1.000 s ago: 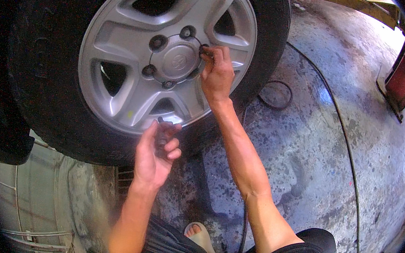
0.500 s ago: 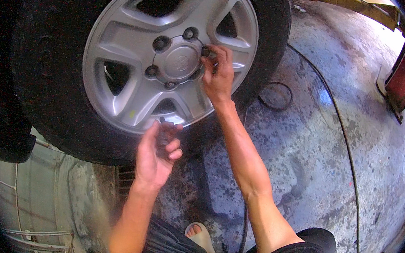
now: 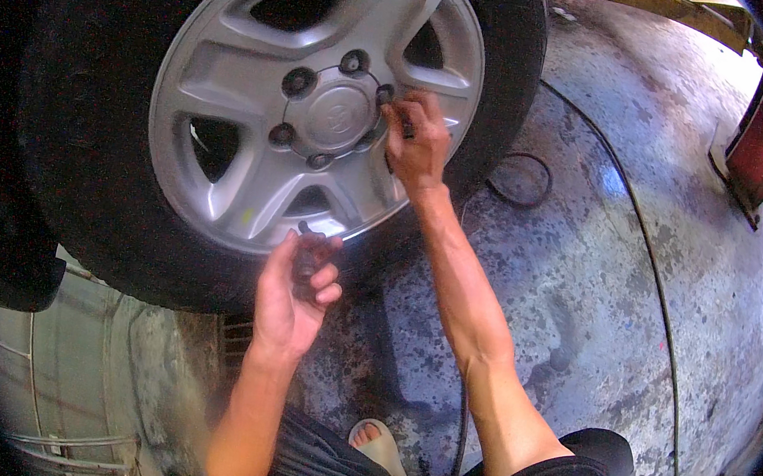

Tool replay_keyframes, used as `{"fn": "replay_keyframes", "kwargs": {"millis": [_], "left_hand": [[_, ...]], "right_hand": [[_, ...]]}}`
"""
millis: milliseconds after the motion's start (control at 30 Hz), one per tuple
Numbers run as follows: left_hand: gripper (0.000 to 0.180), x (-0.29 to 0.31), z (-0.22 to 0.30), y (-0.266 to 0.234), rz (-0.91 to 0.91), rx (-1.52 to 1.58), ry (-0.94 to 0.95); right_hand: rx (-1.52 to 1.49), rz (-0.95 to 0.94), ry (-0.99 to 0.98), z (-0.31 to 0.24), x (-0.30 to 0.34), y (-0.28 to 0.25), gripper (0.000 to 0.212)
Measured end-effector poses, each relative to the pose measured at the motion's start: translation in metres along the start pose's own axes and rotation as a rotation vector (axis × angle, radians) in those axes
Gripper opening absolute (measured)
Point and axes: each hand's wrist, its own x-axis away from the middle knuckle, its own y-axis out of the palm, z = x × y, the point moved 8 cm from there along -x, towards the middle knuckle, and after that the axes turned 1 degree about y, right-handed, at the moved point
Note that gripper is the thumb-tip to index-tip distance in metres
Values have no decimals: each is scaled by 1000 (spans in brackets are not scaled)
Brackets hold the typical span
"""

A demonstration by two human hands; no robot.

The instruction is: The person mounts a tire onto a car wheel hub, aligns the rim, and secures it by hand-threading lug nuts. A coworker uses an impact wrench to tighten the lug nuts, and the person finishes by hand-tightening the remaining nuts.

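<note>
A silver alloy wheel (image 3: 223,63) in a black tyre (image 3: 91,170) stands in front of me, with a round centre cap (image 3: 337,114) ringed by dark lug holes. My right hand (image 3: 417,144) is closed at the cap's right side, fingertips pinched beside the upper-right lug hole (image 3: 384,95). A small dark piece, apparently a lug nut (image 3: 408,127), shows between its fingers, partly hidden. Below the hub, my left hand (image 3: 290,298) is turned palm up near the rim's lower edge. Its curled fingers hold several dark lug nuts (image 3: 310,254), partly covered by the fingers.
A black hose (image 3: 644,219) runs along the stained floor (image 3: 581,287), with a loop (image 3: 527,181) right of the tyre. A red stand (image 3: 755,152) and a yellow beam (image 3: 675,10) are at the upper right. Metal racking (image 3: 71,447) lies lower left; my sandalled foot (image 3: 382,452) is below.
My right fingers have shifted slightly right and down, and the upper-right lug hole shows more plainly. The wheel sits slightly further left in view. My left hand stays almost still.
</note>
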Motion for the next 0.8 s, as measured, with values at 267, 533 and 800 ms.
{"fn": "replay_keyframes", "kwargs": {"millis": [267,533,800], "left_hand": [[33,-1,-1,-2,19,-6,0],[33,-7,-4,-7,45,16,-23],[32,-7,-4,-5,34,-5,-20]], "right_hand": [[-75,91,-75,-7,4,4,17],[-159,30,34,5,-1,7,23],[-272,-23,45,8,-5,9,26]]}}
